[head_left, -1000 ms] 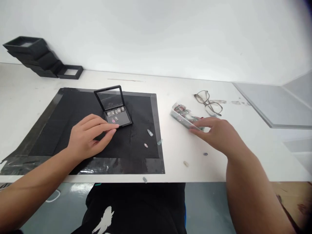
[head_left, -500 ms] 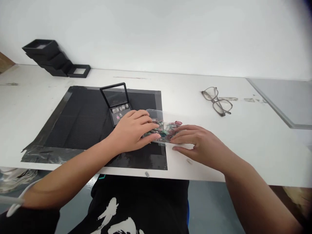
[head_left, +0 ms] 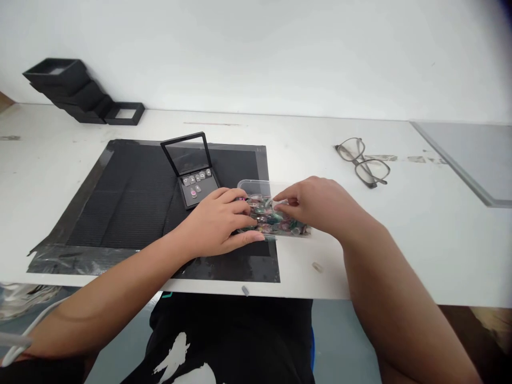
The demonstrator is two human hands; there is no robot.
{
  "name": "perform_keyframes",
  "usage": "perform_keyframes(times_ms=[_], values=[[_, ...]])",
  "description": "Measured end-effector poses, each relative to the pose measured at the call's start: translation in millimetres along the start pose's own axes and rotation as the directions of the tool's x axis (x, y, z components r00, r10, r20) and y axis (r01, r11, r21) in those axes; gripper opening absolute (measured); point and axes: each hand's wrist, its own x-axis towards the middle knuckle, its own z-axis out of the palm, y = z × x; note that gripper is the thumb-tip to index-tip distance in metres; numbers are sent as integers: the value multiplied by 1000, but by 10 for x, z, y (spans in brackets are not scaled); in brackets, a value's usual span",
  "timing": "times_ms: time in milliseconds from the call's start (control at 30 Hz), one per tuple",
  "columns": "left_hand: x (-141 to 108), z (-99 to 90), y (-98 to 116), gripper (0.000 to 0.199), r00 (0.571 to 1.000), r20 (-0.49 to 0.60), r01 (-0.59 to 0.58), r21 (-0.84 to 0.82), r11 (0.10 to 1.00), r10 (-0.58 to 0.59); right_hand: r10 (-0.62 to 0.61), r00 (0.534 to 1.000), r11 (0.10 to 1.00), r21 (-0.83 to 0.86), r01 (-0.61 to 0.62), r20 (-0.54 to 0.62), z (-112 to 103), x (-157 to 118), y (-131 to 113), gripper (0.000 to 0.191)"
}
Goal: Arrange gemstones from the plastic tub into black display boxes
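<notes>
A clear plastic box [head_left: 260, 182] full of small colourful glossy pieces [head_left: 272, 217] stands across the right edge of the black mat. My left hand [head_left: 218, 221] is closed over its left end, fingers on the far part and thumb along the near wall. Thumb and index finger of my right hand [head_left: 322, 205] are pinched together among the pieces; whatever lies between them is too small to make out. Just beyond my left hand, a black case [head_left: 207, 193] stands with its transparent-windowed lid raised. Several small silvery pieces and a pink one [head_left: 193, 193] lie inside it.
The black mat [head_left: 128, 197] has taped edges. Stacked black frames [head_left: 68, 88] stand at the back left by the wall. Glasses [head_left: 362, 160] lie on the right, near a grey-edged panel [head_left: 472, 165]. Small loose bits [head_left: 317, 267] lie near the table's front edge.
My right hand has moved from the box's right end up over the pieces, and its fingers have come together in a pinch. My left hand stays on the box.
</notes>
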Motion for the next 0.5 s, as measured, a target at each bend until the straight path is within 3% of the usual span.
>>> perform_keyframes(times_ms=[233,333,433,500], values=[[-23,-3,29,46,1000,7,-12,19,1000,11,-29,999,997,64,31,-30,112,52,72,20],[-29,-12,26,46,1000,0,-23,30,999,23,-52,997,977,203,63,-61,82,-4,104,21],[-33,-17,13,45,999,-10,-36,31,999,37,-45,988,867,485,112,-148,24,-87,151,21],[-36,-16,7,45,999,-23,-33,28,999,34,-35,975,725,666,175,-218,-8,-132,185,22]])
